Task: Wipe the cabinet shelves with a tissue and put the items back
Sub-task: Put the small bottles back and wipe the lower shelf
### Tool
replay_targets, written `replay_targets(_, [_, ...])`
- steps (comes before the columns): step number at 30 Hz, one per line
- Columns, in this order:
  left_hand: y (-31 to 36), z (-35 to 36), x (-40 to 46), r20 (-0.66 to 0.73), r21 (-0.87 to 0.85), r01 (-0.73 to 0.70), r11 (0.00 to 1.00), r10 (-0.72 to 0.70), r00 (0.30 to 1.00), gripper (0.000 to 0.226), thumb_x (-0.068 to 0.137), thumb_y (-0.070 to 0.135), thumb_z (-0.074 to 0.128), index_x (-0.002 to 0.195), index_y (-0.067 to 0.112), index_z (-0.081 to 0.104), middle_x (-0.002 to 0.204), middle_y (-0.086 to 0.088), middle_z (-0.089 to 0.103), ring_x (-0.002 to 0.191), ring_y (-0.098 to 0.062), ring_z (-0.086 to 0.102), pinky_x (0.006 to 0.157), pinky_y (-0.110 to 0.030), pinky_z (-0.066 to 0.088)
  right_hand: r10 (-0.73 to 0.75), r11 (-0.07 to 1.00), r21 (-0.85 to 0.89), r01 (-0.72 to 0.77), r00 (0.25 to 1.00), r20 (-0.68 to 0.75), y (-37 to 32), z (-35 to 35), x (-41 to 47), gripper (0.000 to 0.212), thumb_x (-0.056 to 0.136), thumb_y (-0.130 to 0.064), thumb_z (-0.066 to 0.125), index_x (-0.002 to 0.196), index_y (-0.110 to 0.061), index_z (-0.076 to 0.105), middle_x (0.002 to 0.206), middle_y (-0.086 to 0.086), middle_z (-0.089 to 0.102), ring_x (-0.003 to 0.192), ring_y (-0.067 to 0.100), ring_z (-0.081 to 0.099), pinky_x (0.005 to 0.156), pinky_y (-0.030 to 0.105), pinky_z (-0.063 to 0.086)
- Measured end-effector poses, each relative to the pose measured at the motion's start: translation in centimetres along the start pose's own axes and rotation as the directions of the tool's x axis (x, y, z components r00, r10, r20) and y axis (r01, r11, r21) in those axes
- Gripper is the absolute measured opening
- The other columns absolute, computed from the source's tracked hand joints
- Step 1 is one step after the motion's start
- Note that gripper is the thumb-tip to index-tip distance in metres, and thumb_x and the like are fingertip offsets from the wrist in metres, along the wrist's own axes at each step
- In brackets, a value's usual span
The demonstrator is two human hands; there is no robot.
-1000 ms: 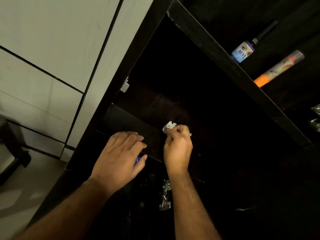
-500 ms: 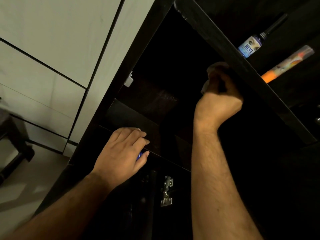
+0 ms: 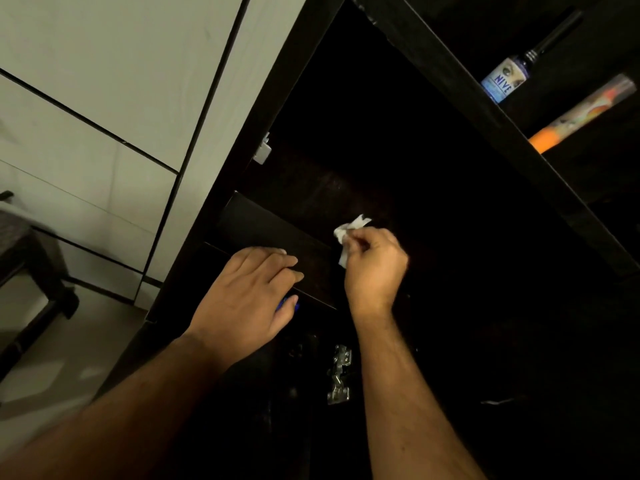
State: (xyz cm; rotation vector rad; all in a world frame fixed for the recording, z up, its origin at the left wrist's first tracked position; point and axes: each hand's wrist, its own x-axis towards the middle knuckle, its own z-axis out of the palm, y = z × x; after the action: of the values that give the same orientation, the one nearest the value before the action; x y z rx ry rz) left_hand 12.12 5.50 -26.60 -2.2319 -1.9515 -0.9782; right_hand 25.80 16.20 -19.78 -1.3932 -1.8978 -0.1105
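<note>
Right hand (image 3: 375,268) pinching crumpled white tissue (image 3: 349,233) should press flat along dark wooden shelf (image 3: 311,202); left hand (image 3: 249,292) open, bracing.

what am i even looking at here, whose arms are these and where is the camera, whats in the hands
There is no machine here. The camera is worn on a person's head and looks down at their own two bare arms, so you see what they see. They face a dark open cabinet. The right hand pinches a crumpled white tissue over the dark shelf. The left hand rests on the shelf's front edge, its fingers curled over something small and blue that is mostly hidden. In the next compartment to the right stand a labelled bottle and an orange tube. A metal hinge shows below.
</note>
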Motion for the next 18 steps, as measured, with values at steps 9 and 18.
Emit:
replay_targets(9, [-2.1, -1.6, -3.1, 0.031, 0.109, -0.034, 0.993, 0.031, 0.999, 0.056, 0.089, 0.044, 0.04, 0.134, 0.015, 0.054, 0.146, -0.01, 0.044, 0.144, -0.027, 0.024, 0.118, -0.045, 0.014, 0.376, 0.804, 0.584, -0.115, 0.859, -0.348, -5.5, -6.0, 8.0, 0.006, 0.089, -0.012, 0.068, 0.087, -0.008, 0.072, 0.074, -0.003, 0.068, 0.065, 0.008, 0.067, 0.061, 0.023, 0.054])
replay_targets(18, [-4.3, -1.9, -7.4, -0.008, 0.198, 0.015, 0.98, -0.014, 1.0, 0.069, 0.088, 0.042, 0.038, 0.147, 0.006, 0.03, 0.158, -0.019, 0.015, 0.148, -0.032, 0.009, 0.119, -0.046, 0.011, -0.158, 0.972, 0.099, 0.214, 0.904, -0.398, -7.3, -2.0, 5.4, 0.017, 0.072, 0.0, 0.069, 0.086, -0.005, 0.078, 0.084, 0.009, 0.073, 0.081, 0.02, 0.068, 0.08, -0.005, 0.031])
